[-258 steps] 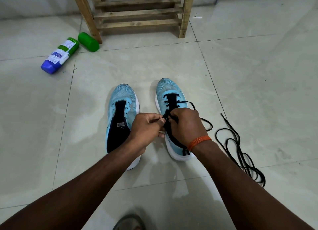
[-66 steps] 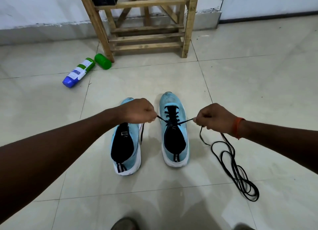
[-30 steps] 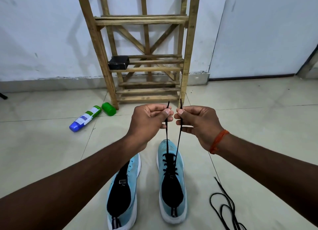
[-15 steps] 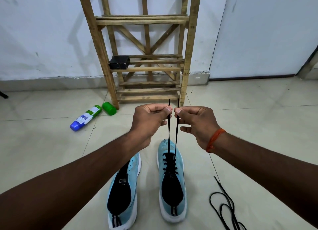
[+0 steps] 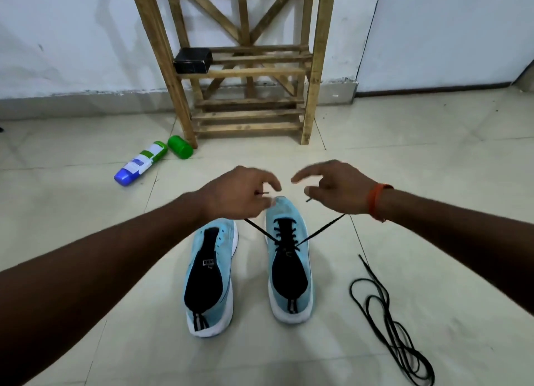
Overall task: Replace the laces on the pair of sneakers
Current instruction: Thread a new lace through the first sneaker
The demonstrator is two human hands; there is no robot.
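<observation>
Two light-blue sneakers stand side by side on the tiled floor, toes pointing away from me. The left sneaker (image 5: 209,276) has no lace. The right sneaker (image 5: 290,258) carries a black lace (image 5: 284,235) through its eyelets. My left hand (image 5: 237,195) holds one lace end, which runs down to the shoe. My right hand (image 5: 332,188) holds the other end, its forefinger stretched out. Both hands hover above the right sneaker's toe, a little apart. A second black lace (image 5: 387,322) lies loose on the floor to the right.
A wooden rack (image 5: 245,68) stands against the white wall behind the shoes, with a black box (image 5: 193,60) on a shelf. A blue-and-green bottle (image 5: 141,163) and a green cap (image 5: 180,146) lie on the floor at the left.
My hands have dropped from holding the lace ends upright together and moved apart, so the ends now run out sideways. The camera tilted down a little.
</observation>
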